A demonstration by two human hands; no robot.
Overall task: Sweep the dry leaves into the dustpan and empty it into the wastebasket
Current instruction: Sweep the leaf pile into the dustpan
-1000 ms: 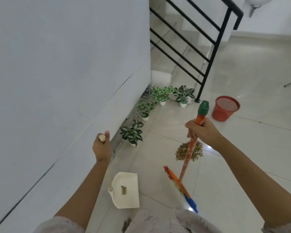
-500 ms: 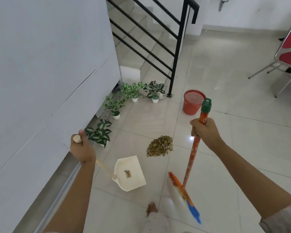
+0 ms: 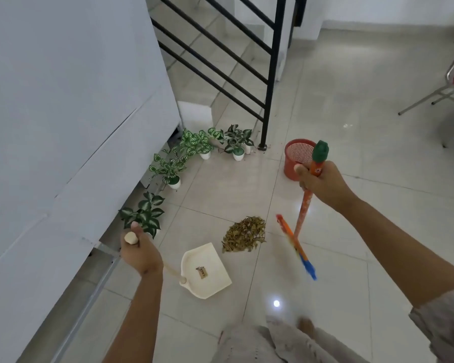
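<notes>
Left hand [image 3: 141,254], lower left: fist wrapped around pale dustpan handle. Right hand [image 3: 321,182], right of centre: clenched around orange broom [image 3: 302,213] shaft below green cap. Dry leaves [image 3: 244,234] piled at centre, between cream dustpan [image 3: 206,271] and blurred bristles. Set pan lip flat against glossy tile; draw short strokes leftward. Red mesh wastebasket [image 3: 298,158] above, well apart.
</notes>
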